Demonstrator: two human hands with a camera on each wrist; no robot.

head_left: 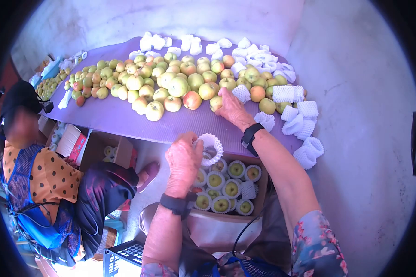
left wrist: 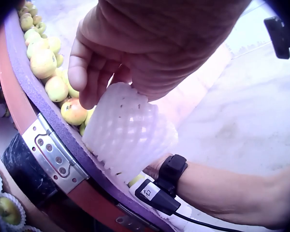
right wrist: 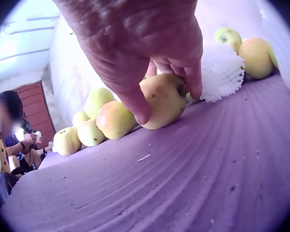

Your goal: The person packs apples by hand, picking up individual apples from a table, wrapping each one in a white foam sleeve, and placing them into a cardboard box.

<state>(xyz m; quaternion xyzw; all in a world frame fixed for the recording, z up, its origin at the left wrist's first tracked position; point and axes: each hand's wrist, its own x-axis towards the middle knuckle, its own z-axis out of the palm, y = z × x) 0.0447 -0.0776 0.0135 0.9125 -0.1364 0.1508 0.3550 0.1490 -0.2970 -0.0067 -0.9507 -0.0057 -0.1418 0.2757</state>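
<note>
My left hand (head_left: 184,159) holds a white foam net sleeve (left wrist: 128,128) above the near edge of the table; its open ring faces up in the head view. On the purple table mat (right wrist: 150,183), my right hand (head_left: 235,111) grips a yellow-green apple (right wrist: 163,102), thumb on one side and fingers on the other. More apples (head_left: 178,87) lie heaped just behind and left of that hand. Another foam sleeve (right wrist: 222,72) stands right beside the gripped apple.
Below the table edge, a cardboard box (head_left: 231,217) contains several sleeved apples. Loose foam sleeves (head_left: 307,152) line the table's right and far edges. At left sits another person (head_left: 46,180) near an open carton (head_left: 94,150). A black plastic crate (head_left: 125,254) stands on the floor.
</note>
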